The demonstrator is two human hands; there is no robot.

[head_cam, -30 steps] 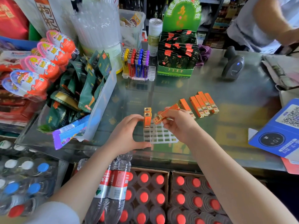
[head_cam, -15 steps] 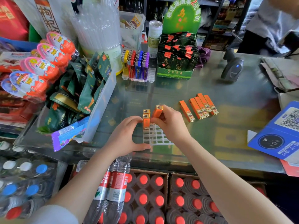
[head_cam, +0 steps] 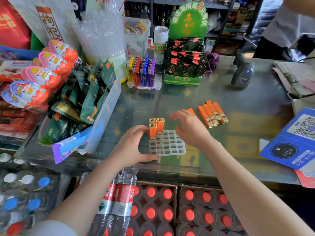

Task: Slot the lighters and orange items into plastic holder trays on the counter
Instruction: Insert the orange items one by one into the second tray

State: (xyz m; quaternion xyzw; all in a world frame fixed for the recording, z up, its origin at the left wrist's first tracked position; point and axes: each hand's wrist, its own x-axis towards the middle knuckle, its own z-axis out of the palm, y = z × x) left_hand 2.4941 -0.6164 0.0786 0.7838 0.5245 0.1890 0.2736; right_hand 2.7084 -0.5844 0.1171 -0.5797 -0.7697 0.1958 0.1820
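Note:
A clear plastic grid tray (head_cam: 167,144) lies on the glass counter near its front edge. Three orange lighters (head_cam: 156,127) stand upright in its far left corner. My left hand (head_cam: 131,147) holds the tray's left side, fingertips against the standing lighters and thumb at the near edge. My right hand (head_cam: 189,128) hovers blurred over the tray's right side, fingers spread and holding nothing. Several loose orange lighters (head_cam: 212,114) lie side by side on the counter just beyond it; one is partly hidden behind my fingers.
A second tray of coloured lighters (head_cam: 141,73) stands at the back beside a green snack box (head_cam: 184,65). A bin of green packets (head_cam: 88,106) crowds the left. A barcode scanner (head_cam: 242,72) and a blue QR stand (head_cam: 293,142) are on the right.
My right hand slotted the orange lighter it held upright into the tray beside the other two, let go, and moved right toward the loose lighters.

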